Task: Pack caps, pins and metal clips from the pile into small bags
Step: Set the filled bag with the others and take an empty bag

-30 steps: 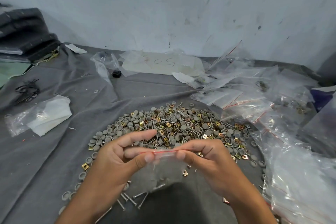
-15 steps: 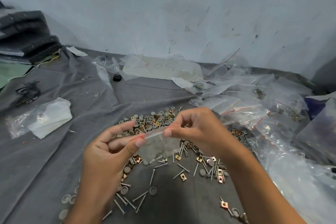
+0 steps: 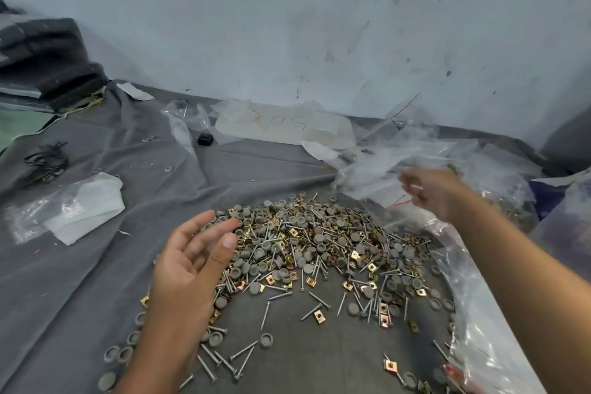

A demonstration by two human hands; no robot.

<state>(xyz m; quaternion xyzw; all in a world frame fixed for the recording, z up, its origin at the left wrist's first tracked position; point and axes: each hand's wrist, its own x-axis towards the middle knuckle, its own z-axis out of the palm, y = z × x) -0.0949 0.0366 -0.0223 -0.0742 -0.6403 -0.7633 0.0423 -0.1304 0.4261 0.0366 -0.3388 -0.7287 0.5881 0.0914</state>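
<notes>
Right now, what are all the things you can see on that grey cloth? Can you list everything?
pile: one heap, grey caps, silver pins, gold clips mixed, centre of cloth
cloth: one, grey, covers the surface
bags: many, clear with red strips, heaped right and back
marked bag: one, clear, red writing, back centre
white bag: one, left
black wires: a bundle, far left
black block: one, small, back
dark stack: folded, back left corner
left hand: open, over pile's left edge
right hand: blurred, reaching at the bags, grip unclear

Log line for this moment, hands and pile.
left hand: open, above pile edge | right hand: blurred, reaching over the bag heap, grip unclear | stage: between bags
</notes>
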